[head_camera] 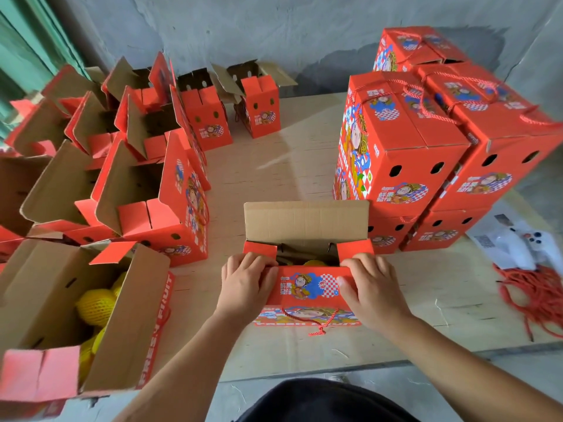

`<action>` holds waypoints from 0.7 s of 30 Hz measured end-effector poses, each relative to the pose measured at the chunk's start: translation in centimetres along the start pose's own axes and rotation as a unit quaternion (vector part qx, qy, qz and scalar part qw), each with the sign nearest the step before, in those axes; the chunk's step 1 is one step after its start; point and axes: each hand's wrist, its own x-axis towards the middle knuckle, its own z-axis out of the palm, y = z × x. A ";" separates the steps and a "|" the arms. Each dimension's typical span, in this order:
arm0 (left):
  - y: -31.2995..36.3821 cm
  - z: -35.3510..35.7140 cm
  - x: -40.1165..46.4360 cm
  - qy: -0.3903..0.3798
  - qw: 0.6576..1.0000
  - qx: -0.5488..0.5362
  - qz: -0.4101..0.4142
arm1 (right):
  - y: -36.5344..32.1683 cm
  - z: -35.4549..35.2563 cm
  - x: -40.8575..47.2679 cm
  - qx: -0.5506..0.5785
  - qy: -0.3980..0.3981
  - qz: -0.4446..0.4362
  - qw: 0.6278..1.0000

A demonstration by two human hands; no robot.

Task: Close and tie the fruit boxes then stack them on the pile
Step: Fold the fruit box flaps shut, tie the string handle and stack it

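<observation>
Box (307, 287) at 6 o'clock on the board (274, 166), near its front edge; far flap (306, 220) upright, both short end flaps folded in, near flap (307, 284) partly lowered; yellow fruit just visible in the gap.
Left hand (243, 284) at box's 9 o'clock end; fingers curled over end flap, thumb on near flap; gripping.
Right hand (370, 289) at 3 o'clock end; fingers curled over the other end flap, thumb pressed on near flap; gripping.
Red cord (313, 322) hangs knotted on box's front face.
Pile (432, 141) of tied boxes at 2 o'clock, just beside the box.
Open boxes (137, 166) from 8 to 11 o'clock.
Loose cords (536, 290) at 3 o'clock.
</observation>
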 end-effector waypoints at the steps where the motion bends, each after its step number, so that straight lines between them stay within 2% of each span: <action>1: 0.2 0.0 -0.1 0.002 1.000 0.008 -0.004 | 0.0 0.0 0.1 -0.010 0.003 -0.003 1.000; 8: 1.4 -0.3 0.5 0.027 0.998 0.040 -0.031 | 0.0 0.1 0.5 -0.060 0.002 -0.022 0.998; 13: 1.7 0.0 1.6 -0.028 0.991 0.097 -0.082 | -0.3 0.5 1.4 -0.128 -0.019 0.006 0.992; 15: 1.6 0.2 1.8 -0.044 0.988 0.100 -0.111 | -0.3 0.6 1.4 -0.122 -0.048 0.030 0.991; 17: 1.5 0.3 1.9 -0.037 0.989 0.076 -0.125 | -0.2 0.7 1.8 -0.058 -0.099 0.079 0.990; 19: 1.3 0.4 1.9 -0.015 0.991 0.035 -0.125 | 0.0 0.6 2.9 0.056 -0.134 0.162 0.976; 21: 1.1 0.4 2.1 -0.010 0.992 0.006 -0.124 | 0.5 0.1 4.7 0.237 -0.110 0.275 0.925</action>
